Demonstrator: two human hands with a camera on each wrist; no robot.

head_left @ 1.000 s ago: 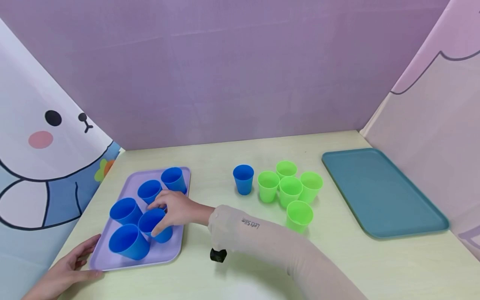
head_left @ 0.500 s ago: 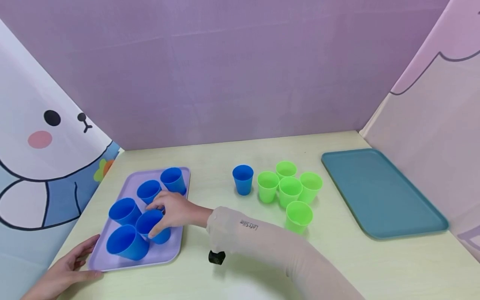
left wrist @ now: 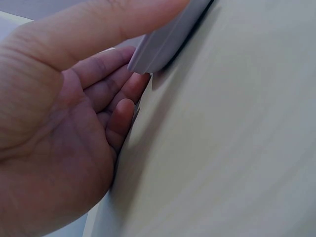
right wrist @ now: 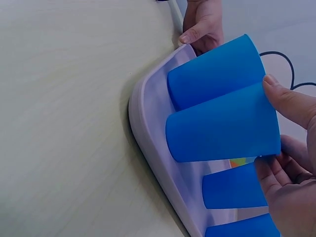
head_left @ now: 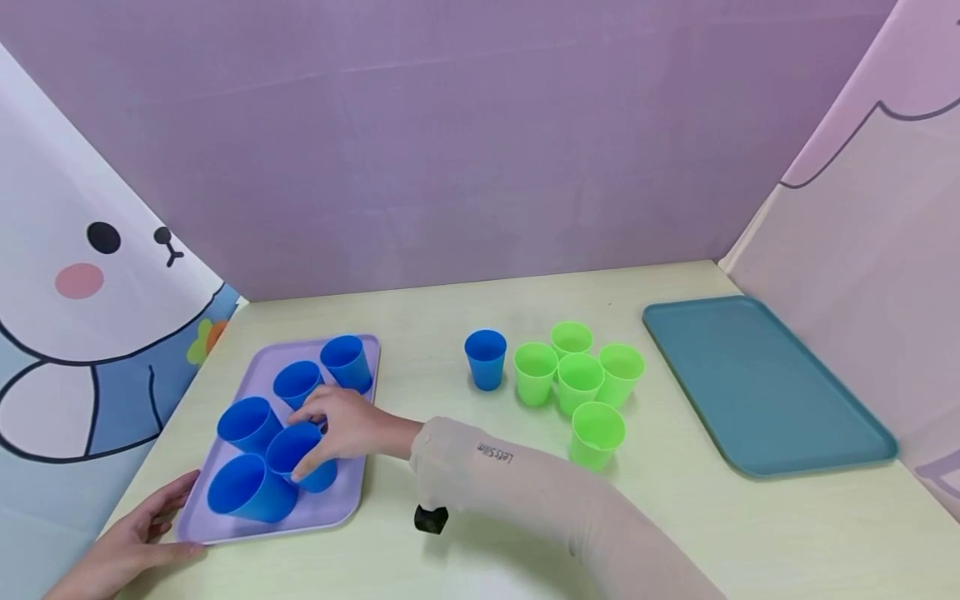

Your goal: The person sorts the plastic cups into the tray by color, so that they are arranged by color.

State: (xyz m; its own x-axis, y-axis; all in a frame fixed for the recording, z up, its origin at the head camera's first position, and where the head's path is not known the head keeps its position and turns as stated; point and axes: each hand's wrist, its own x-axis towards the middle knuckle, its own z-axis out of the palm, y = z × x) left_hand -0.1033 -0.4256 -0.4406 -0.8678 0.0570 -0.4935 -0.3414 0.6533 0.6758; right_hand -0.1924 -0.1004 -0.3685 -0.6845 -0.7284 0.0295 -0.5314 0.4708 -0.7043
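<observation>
My right hand [head_left: 341, 423] pinches the rim of a blue cup [head_left: 294, 450] standing upright on the purple tray [head_left: 330, 512]. In the right wrist view the thumb and fingers grip that cup [right wrist: 224, 126] near its rim, and it lies against the front blue cup [right wrist: 217, 74]. Three more blue cups [head_left: 250, 423] stand behind them on the tray. At the tray's near left corner, my left hand [head_left: 138, 537] holds the edge between thumb and fingers. The left wrist view shows the thumb along one side of the tray corner [left wrist: 163, 47] and curled fingers at the other.
Near the table's middle stands a single blue cup [head_left: 486, 360]. Beside it several green cups [head_left: 580, 383] are grouped upright. A teal tray [head_left: 765, 383] lies at the right. Fabric walls [head_left: 480, 150] enclose the back and sides.
My right hand has shifted the gripped blue cup slightly left, and the front blue cup has slid left with it. The left hand has stayed at the tray corner.
</observation>
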